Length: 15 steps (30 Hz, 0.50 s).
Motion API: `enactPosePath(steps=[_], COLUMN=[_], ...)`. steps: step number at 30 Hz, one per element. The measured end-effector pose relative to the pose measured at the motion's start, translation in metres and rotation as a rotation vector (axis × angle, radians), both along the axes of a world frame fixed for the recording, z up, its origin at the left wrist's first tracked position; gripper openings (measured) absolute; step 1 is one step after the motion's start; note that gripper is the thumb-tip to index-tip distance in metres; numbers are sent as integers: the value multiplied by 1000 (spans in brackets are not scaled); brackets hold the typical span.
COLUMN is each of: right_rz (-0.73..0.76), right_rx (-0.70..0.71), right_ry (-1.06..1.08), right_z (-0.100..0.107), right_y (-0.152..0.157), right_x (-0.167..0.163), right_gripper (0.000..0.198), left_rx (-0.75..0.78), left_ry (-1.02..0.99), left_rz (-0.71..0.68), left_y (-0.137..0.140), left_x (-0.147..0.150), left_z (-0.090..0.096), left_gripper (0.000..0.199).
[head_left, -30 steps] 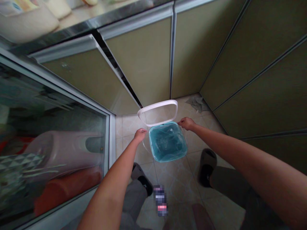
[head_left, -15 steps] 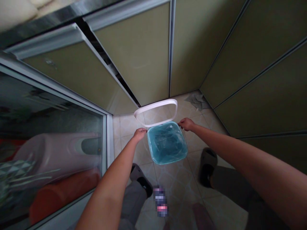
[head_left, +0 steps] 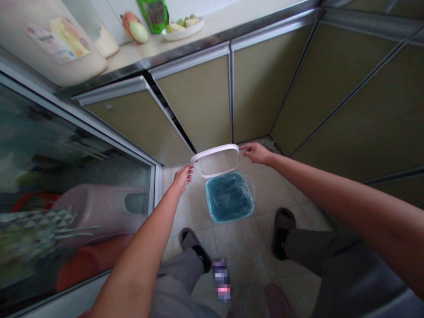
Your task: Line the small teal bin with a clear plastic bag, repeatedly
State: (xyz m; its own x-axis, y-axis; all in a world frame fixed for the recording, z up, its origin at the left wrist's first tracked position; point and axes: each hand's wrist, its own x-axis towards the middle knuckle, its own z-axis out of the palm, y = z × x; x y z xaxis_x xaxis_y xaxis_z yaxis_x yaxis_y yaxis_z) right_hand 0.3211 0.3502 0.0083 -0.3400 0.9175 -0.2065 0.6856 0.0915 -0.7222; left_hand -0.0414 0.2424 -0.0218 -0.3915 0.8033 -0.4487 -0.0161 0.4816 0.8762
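A teal trash bin (head_left: 229, 219) stands on the floor between my feet, lined with a clear plastic bag (head_left: 253, 187) whose edge hangs over the rim. The bin's white ring frame (head_left: 217, 173) is tilted up at the back edge, apart from the front of the rim. My left hand (head_left: 183, 178) is at the ring's left side, fingertips against or very near it, the other fingers loosely apart. On the opposite side, my right hand (head_left: 256, 153) has its index finger stretched to the ring's right corner. Neither hand is wrapped round the ring.
Cabinet doors (head_left: 195, 92) stand behind the bin, one (head_left: 129, 119) slightly ajar. The counter (head_left: 152, 55) above holds a large jug (head_left: 62, 48), an onion (head_left: 138, 32) and a white plate (head_left: 185, 33) of food. A glass door (head_left: 82, 176) is at left; a grey cloth (head_left: 270, 143) lies in the corner.
Both hands have let go of the bag's edge at the bin's rim and moved up and back to the sides of the white ring. The view has tilted up, showing the counter.
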Motion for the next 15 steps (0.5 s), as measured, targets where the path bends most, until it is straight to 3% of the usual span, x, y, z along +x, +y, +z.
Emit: enactPosePath(steps=[3, 7, 11, 15], right_rz=[63, 115, 175, 193], right_rx=[124, 204, 183, 92], right_ry=[-72, -155, -216, -224], right_z=[18, 24, 18, -4], right_y=[-13, -42, -81, -119], right_x=[-2, 7, 17, 23], right_gripper=[34, 24, 22, 20], left_rx=[17, 1, -41, -74], left_ry=[-61, -83, -61, -13], left_rz=[-23, -67, -133, -184], left_y=[-12, -37, -69, -104], left_x=[6, 13, 19, 25], left_z=[16, 22, 11, -13], left_gripper=[47, 43, 43, 43])
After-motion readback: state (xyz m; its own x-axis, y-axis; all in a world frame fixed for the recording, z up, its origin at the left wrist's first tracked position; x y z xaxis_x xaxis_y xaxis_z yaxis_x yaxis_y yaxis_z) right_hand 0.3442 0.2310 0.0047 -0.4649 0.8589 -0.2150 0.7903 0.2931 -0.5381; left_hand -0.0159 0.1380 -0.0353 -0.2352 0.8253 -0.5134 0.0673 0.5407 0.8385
